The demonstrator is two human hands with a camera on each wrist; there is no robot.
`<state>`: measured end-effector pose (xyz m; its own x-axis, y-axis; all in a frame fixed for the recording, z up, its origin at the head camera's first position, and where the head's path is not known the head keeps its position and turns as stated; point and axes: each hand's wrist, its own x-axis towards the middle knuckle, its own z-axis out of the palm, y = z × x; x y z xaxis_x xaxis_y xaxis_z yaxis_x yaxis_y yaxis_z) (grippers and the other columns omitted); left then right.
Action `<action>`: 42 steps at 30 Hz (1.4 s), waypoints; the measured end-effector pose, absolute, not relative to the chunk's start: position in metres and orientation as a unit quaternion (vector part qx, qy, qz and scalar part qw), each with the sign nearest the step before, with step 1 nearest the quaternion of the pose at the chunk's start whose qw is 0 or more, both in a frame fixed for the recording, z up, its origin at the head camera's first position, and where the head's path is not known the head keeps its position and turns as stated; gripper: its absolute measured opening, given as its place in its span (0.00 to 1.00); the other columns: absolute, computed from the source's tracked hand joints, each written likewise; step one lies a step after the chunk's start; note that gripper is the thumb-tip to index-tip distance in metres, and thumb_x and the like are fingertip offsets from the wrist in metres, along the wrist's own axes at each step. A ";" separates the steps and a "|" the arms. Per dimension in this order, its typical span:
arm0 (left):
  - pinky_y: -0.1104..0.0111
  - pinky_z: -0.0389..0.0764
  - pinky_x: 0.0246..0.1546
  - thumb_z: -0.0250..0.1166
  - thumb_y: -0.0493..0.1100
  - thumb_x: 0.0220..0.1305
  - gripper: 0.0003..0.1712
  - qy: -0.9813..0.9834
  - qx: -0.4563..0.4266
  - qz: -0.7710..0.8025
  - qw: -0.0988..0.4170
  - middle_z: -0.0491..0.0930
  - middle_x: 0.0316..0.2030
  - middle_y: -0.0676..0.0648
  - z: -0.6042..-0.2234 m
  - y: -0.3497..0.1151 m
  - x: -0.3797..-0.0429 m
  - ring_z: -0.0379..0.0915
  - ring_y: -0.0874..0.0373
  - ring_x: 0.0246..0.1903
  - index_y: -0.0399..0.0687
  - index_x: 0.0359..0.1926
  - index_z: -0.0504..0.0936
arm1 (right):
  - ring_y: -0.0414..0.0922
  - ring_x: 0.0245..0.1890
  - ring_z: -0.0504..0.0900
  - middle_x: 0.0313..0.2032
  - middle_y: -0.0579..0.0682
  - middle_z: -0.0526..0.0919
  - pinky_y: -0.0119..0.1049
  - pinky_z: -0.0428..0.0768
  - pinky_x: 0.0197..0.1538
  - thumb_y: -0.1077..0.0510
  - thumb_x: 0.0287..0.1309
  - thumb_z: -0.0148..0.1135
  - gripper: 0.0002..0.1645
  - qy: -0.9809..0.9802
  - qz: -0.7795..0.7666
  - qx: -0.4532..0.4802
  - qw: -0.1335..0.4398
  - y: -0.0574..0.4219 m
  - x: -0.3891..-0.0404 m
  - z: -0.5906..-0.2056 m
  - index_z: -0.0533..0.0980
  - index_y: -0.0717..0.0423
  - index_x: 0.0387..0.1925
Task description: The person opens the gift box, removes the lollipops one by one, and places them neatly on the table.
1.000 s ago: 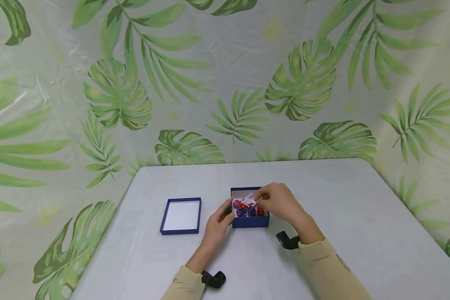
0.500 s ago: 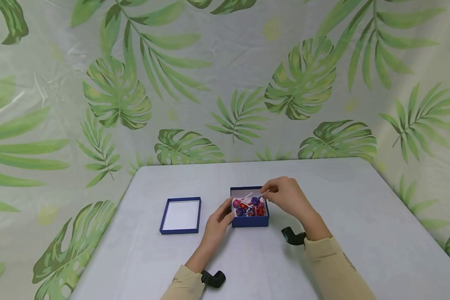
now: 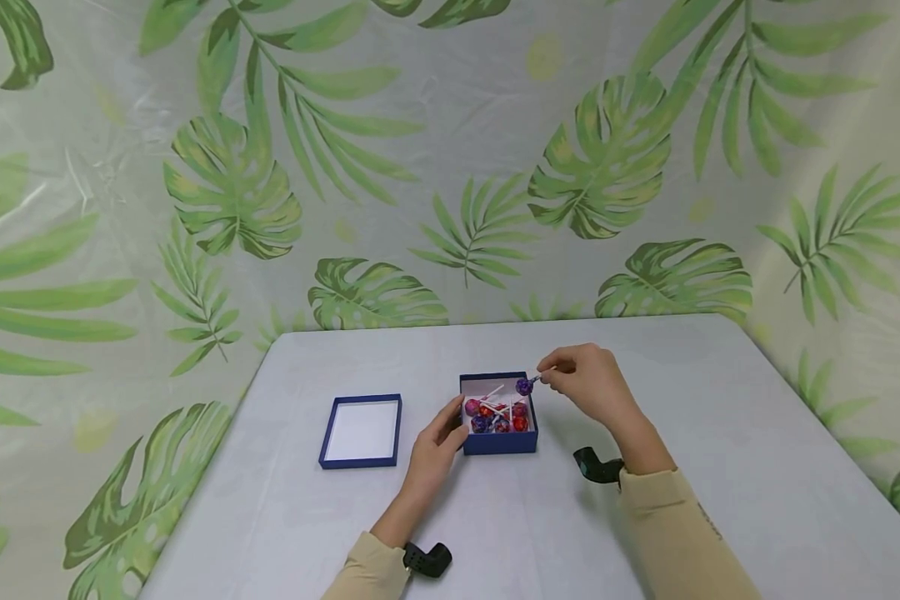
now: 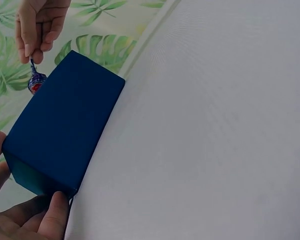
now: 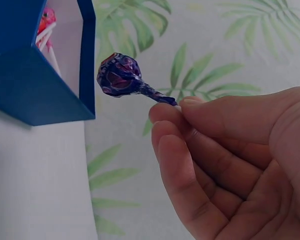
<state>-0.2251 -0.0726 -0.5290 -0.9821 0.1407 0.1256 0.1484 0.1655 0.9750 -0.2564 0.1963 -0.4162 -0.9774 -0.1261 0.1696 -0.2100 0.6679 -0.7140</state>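
Between thumb and fingertips my right hand (image 3: 591,382) pinches the stick of a lollipop (image 5: 119,76) in a purple-blue wrapper. The lollipop's head hangs over the right back part of an open blue box (image 3: 500,444). Inside the box lie several wrapped lollipops (image 3: 520,423), red, pink and purple, with white sticks crossing. My left hand (image 3: 432,450) holds the box at its left side, thumb near the front corner. In the left wrist view, fingers (image 4: 54,217) press on the box's end and corner.
A blue-rimmed lid (image 3: 360,432) with a white inside lies left of the box. All stand on a white table (image 3: 330,533). Behind it hangs a leaf-patterned sheet (image 3: 487,125). A black camera (image 3: 597,467) sits on the right wrist, another camera (image 3: 428,560) on the left.
My right hand has lifted a purple lollipop from among the others and moved it up and right toward the box's back corner. My left hand stays at the box.
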 end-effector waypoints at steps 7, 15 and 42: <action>0.62 0.68 0.67 0.58 0.45 0.74 0.29 -0.759 -0.087 -0.646 -0.006 0.68 0.71 0.53 -0.531 -0.072 -0.225 0.63 0.54 0.69 0.58 0.74 0.68 | 0.45 0.33 0.86 0.34 0.46 0.89 0.41 0.83 0.34 0.56 0.65 0.65 0.07 -0.909 0.404 0.072 0.065 0.206 -0.262 -0.420 0.86 0.48 0.41; 0.61 0.68 0.67 0.59 0.45 0.74 0.29 -0.757 -0.085 -0.648 -0.006 0.68 0.71 0.54 -0.531 -0.072 -0.225 0.63 0.55 0.69 0.59 0.74 0.68 | 0.47 0.33 0.86 0.34 0.48 0.89 0.41 0.82 0.34 0.57 0.65 0.65 0.07 -0.908 0.412 0.044 0.061 0.215 -0.270 -0.430 0.86 0.51 0.42; 0.63 0.70 0.66 0.58 0.45 0.74 0.29 -0.761 -0.084 -0.643 -0.007 0.68 0.70 0.53 -0.530 -0.072 -0.225 0.64 0.55 0.69 0.60 0.74 0.68 | 0.46 0.33 0.86 0.34 0.51 0.89 0.36 0.82 0.34 0.59 0.65 0.63 0.11 -0.893 0.450 -0.005 0.008 0.240 -0.294 -0.482 0.85 0.61 0.44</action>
<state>-0.2251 -0.0720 -0.5296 -0.9858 0.1365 0.0979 0.1192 0.1582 0.9802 -0.2935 0.2396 -0.4816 -0.9998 0.0154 0.0092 0.0018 0.5958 -0.8032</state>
